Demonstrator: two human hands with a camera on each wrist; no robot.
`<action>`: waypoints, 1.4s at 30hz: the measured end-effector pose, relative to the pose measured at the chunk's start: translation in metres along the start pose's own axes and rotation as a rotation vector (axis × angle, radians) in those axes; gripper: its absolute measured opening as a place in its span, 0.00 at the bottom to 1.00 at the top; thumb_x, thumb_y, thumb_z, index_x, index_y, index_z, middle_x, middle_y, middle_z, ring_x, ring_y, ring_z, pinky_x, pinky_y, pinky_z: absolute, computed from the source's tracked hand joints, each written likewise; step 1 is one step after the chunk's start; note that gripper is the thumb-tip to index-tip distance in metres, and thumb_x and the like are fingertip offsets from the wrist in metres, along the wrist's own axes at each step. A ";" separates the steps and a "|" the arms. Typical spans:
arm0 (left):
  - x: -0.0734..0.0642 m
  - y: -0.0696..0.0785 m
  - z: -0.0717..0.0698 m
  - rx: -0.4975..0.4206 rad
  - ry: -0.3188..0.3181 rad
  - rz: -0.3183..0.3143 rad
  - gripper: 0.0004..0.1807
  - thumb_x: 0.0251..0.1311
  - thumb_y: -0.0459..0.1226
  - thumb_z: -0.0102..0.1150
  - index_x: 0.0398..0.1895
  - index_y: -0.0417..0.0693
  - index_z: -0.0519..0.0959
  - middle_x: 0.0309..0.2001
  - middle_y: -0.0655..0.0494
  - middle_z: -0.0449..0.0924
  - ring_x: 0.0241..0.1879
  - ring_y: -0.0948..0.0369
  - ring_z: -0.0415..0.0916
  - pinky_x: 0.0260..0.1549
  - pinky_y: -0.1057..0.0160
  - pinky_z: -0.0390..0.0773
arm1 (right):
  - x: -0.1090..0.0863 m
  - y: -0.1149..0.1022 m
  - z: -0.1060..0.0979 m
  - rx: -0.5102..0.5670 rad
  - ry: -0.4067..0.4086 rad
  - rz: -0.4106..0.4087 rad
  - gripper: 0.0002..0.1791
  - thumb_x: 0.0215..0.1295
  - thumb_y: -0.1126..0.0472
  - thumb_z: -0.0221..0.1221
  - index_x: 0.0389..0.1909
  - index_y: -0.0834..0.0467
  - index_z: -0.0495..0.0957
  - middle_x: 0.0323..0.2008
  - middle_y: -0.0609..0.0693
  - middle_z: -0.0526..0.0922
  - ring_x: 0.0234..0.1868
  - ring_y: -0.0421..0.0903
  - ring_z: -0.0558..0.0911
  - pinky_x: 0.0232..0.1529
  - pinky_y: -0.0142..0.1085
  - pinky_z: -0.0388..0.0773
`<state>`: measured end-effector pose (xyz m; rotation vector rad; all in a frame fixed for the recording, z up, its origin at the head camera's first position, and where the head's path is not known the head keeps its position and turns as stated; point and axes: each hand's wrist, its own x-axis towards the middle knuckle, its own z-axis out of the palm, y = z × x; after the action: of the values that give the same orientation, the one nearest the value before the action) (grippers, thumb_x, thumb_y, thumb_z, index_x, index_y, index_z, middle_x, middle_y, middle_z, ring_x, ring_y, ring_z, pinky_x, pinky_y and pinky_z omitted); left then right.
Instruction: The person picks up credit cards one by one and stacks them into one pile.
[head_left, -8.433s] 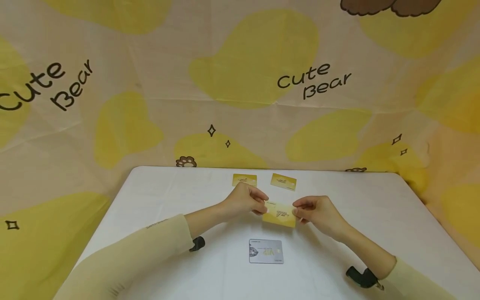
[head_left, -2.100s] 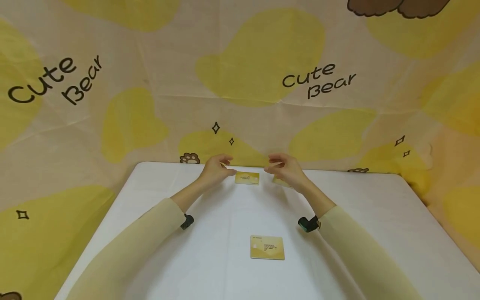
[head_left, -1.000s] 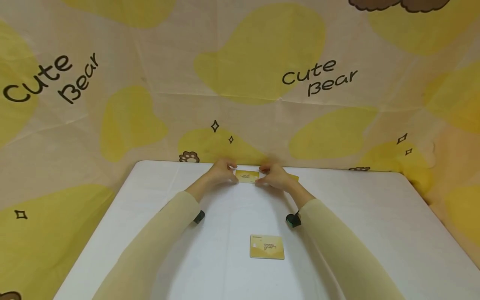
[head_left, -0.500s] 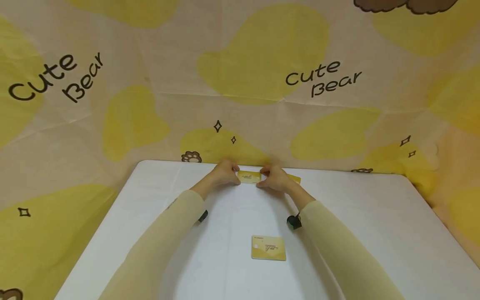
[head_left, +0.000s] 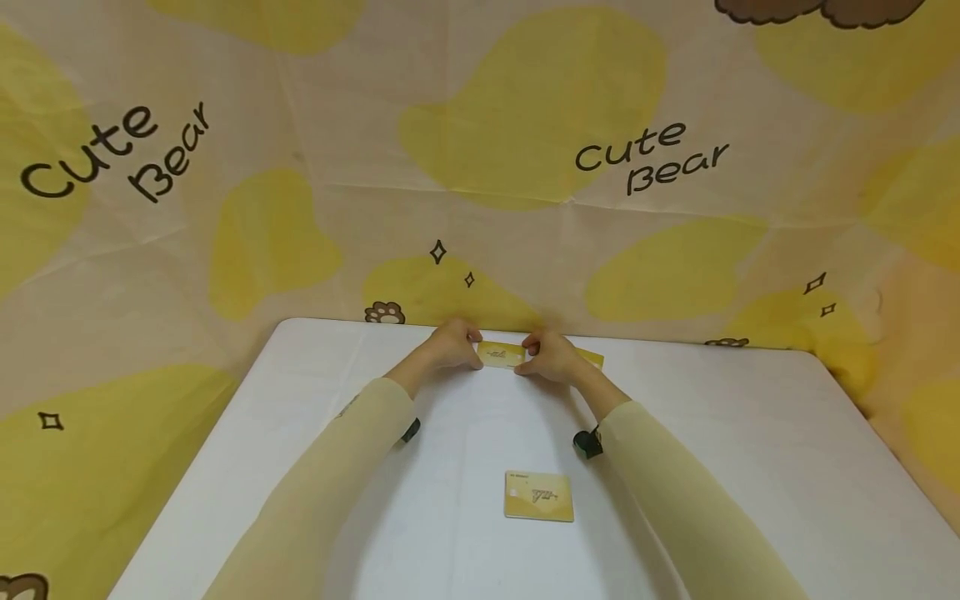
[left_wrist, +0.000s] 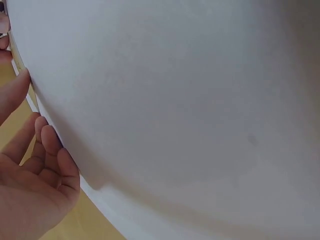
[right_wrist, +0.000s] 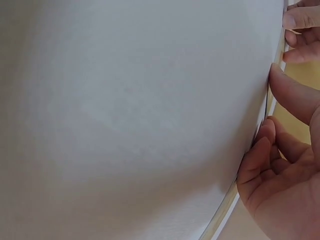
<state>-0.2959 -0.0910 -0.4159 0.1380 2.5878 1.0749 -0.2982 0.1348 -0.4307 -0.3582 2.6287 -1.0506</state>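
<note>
At the far edge of the white table lies a gold plastic card (head_left: 501, 354) with dark lettering. My left hand (head_left: 452, 343) pinches its left end, and my right hand (head_left: 553, 357) pinches the right end, thumbs on the near side. Just right of it, another gold card (head_left: 592, 357) is partly hidden behind my right hand. A third gold card (head_left: 538, 496) lies face up closer to me, between my forearms. In the wrist views, the left hand (left_wrist: 40, 175) and right hand (right_wrist: 282, 172) show curled fingers along the table's far edge, the card seen only edge-on.
The table (head_left: 675, 467) is covered in smooth white. Directly behind its far edge hangs a beige and yellow patterned cloth (head_left: 480, 167). Dark wrist devices (head_left: 588, 443) sit under both forearms.
Earlier, both hands held a gold card above a grey VIP card; a gold card now lies in that spot. My hands moved to the far left card, gripped it, and barely moved in the last second.
</note>
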 end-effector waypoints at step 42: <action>-0.012 0.014 0.004 0.037 0.086 0.161 0.28 0.47 0.16 0.59 0.56 0.30 0.80 0.36 0.49 0.75 0.36 0.56 0.70 0.33 0.65 0.70 | -0.016 -0.013 0.000 0.061 0.148 -0.037 0.18 0.60 0.69 0.72 0.49 0.71 0.80 0.35 0.56 0.83 0.36 0.48 0.80 0.38 0.34 0.76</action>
<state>-0.2835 -0.0812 -0.4052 0.3208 2.7123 1.1109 -0.2818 0.1307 -0.4190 -0.3282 2.7210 -1.2096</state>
